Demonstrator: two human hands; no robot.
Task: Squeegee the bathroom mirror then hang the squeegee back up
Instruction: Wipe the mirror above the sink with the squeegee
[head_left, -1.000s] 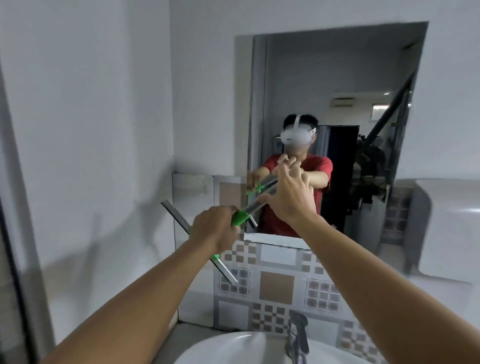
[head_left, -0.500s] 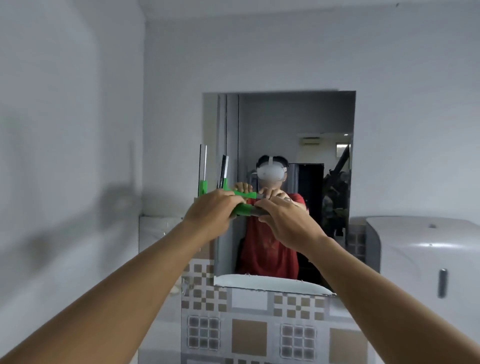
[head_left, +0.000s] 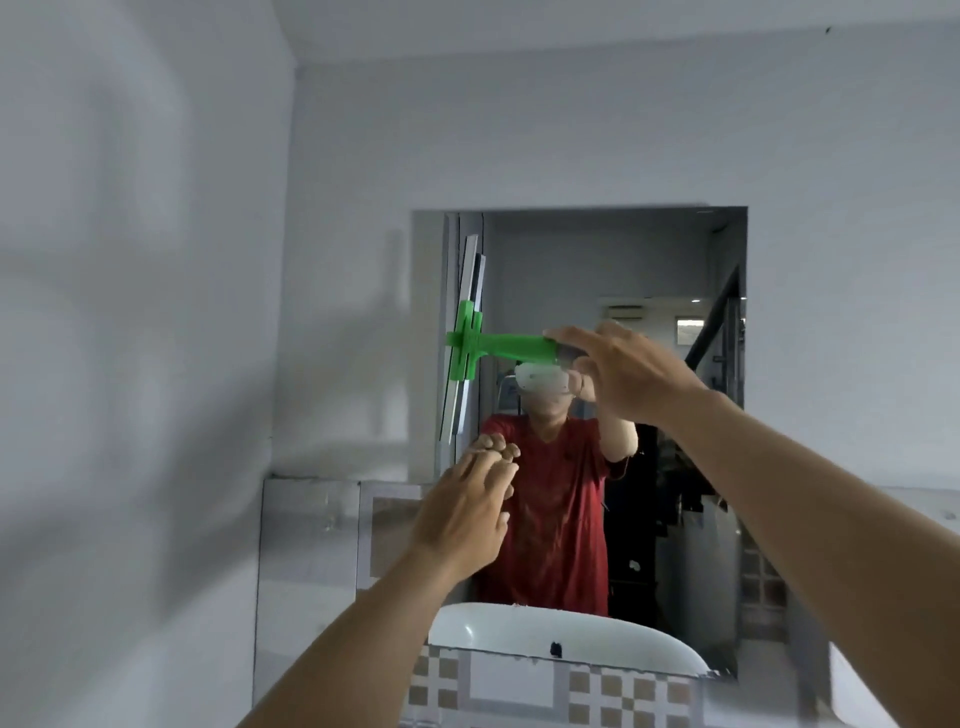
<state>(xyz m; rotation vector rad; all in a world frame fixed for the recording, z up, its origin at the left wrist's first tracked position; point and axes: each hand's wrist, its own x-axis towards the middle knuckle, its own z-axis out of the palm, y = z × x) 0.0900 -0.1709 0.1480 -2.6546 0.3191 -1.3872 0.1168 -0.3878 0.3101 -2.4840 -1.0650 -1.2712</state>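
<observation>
The green-handled squeegee is held level, its metal blade upright against the left side of the bathroom mirror. My right hand grips the end of the handle. My left hand is lower down, off the squeegee, fingers loosely apart and holding nothing, close to the mirror's lower left part. The mirror reflects a person in a red shirt and both hands.
White walls surround the mirror, with a corner at the left. Patterned tiles run below the mirror. The white sink's reflection shows at the mirror's bottom edge. A pale panel sits to the lower left.
My left hand let go of the squeegee and dropped lower. My right hand now holds the handle alone, with the blade moved onto the mirror's left edge. The view tilted slightly upward.
</observation>
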